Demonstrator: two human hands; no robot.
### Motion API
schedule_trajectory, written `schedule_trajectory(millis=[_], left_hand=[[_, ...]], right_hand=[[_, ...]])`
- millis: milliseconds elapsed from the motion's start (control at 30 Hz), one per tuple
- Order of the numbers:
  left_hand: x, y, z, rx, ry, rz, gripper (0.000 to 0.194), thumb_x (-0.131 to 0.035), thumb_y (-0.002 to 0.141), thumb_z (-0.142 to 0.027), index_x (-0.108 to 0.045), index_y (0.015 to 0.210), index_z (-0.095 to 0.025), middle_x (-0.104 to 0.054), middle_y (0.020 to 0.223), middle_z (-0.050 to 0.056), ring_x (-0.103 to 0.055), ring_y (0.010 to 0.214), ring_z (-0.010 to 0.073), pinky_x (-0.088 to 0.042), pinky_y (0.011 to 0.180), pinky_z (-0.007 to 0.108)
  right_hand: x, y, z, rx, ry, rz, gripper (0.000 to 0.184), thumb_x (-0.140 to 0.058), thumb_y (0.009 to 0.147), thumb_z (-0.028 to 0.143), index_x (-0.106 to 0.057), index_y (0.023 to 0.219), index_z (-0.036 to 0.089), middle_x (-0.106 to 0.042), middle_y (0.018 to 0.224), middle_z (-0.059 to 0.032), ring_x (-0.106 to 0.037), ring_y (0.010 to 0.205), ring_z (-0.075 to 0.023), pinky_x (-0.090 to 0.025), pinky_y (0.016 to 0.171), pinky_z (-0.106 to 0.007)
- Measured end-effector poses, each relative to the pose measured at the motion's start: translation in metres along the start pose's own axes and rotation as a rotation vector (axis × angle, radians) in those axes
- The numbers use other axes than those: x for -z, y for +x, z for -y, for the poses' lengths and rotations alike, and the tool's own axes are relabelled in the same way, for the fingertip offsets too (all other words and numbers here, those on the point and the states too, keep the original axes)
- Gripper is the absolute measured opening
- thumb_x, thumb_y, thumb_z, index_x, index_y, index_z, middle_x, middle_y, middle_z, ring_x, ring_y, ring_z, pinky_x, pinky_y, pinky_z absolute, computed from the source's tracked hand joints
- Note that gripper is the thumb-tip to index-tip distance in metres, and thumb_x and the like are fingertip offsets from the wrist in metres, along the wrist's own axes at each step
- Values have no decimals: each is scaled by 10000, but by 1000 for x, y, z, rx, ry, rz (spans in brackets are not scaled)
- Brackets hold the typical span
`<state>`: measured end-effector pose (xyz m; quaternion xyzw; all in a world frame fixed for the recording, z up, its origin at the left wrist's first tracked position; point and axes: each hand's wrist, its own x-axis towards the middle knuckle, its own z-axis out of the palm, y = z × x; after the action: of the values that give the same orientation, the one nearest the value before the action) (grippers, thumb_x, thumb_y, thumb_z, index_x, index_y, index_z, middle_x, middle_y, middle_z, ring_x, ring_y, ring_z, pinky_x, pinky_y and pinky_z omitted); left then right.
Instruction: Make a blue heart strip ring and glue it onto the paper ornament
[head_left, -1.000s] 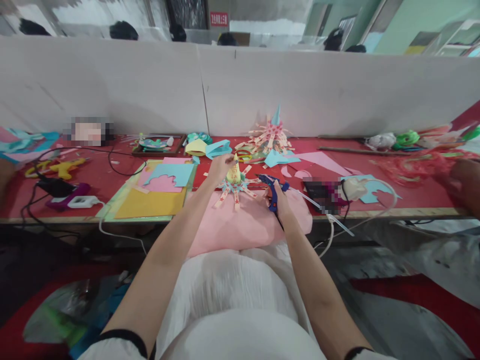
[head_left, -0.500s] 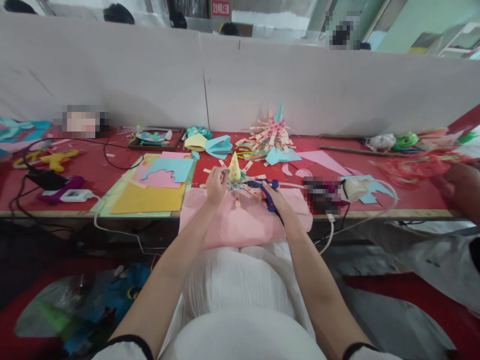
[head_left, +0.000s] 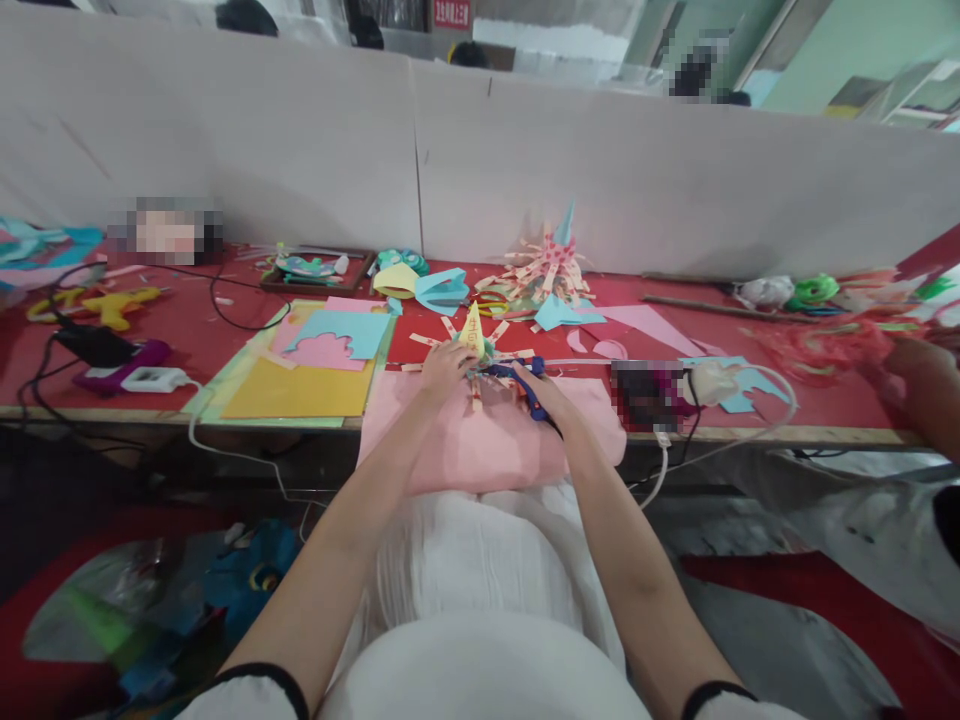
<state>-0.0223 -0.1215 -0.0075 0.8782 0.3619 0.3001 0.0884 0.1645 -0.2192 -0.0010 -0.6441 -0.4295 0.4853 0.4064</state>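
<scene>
The desk [head_left: 187,345] ends at a front edge that the pink cloth [head_left: 491,440] overhangs. The paper stack [head_left: 300,395] lies left of the cloth and reaches close to that edge. On the right, the blurred block [head_left: 649,395] sits just beside the cloth and limits side travel of the right hand [head_left: 534,385]. Bare red surface is available left of the paper stack, where a black cable crosses it. Behind the work, the finished-looking cone piece [head_left: 551,262] and the blue bow [head_left: 442,291] stand close, so clearance there is small; the white partition [head_left: 300,150] bounds the rear

The yellow cone [head_left: 472,332] stands upright on its strip base, between the hands. The left hand [head_left: 448,368] touches its lower left side; whether its fingers are together cannot be told. The right fingers are clamped on the blue glue gun [head_left: 535,390], nozzle at the cone's base

Relative to the first frame, the gun has moved from the right up to the base, and the left hand has dropped from the cone's tip
</scene>
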Motion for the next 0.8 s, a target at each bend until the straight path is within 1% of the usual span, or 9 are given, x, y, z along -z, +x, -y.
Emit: schedule_trajectory(millis=[67, 200, 333, 400, 500, 667, 800], left_hand=[[-1, 0, 1, -20, 10, 8, 193, -508, 876, -267, -676, 805, -202, -690, 912, 46, -583, 913, 191, -398, 850, 339], [0, 0, 0, -21, 35, -30, 175, -547, 852, -325, -669, 804, -210, -687, 907, 40, -581, 919, 201, -394, 834, 346], [1, 1, -1, -23, 9, 43, 141, -553, 847, -235, -665, 769, -199, -692, 902, 28, -592, 898, 186, -388, 828, 326], [1, 2, -1, -2, 2, 55, 132, -555, 842, -209, -666, 772, -192, -694, 900, 31, -596, 893, 185, -386, 823, 320], [1, 2, -2, 24, 11, 28, 140, -543, 852, -228, -662, 788, -193, -694, 897, 37, -597, 899, 194, -386, 819, 324], [4, 0, -7, 40, 20, -28, 169, -516, 870, -260, -652, 801, -185, -690, 895, 52, -604, 890, 201, -396, 806, 331], [5, 0, -7, 26, 18, -31, 191, -498, 879, -267, -657, 809, -186, -689, 891, 52, -606, 883, 200, -405, 807, 329]], right_hand=[[-1, 0, 1, -16, -5, -14, 508, -490, 739, 694, -535, 627, 201, -518, 453, 27, -461, 393, -94, -366, 407, -202], [0, -5, 6, -11, 44, 7, 508, -494, 748, 679, -542, 608, 193, -535, 476, 15, -456, 395, -86, -368, 408, -200], [1, 1, 8, -59, 54, -4, 494, -521, 738, 661, -528, 582, 192, -516, 447, 24, -450, 381, -88, -372, 409, -208], [2, 7, 7, -61, 54, -6, 481, -528, 737, 652, -534, 592, 193, -522, 448, 29, -459, 385, -91, -383, 419, -211], [1, 10, 6, -52, 84, -15, 461, -535, 743, 637, -545, 610, 196, -540, 466, 29, -467, 390, -93, -381, 415, -210], [-1, 6, 12, -80, 98, 27, 479, -488, 788, 626, -543, 584, 195, -544, 469, 12, -459, 376, -91, -384, 412, -210], [-1, 6, 17, -77, 47, -12, 464, -499, 794, 608, -556, 586, 198, -549, 465, 9, -475, 394, -101, -396, 426, -214]])
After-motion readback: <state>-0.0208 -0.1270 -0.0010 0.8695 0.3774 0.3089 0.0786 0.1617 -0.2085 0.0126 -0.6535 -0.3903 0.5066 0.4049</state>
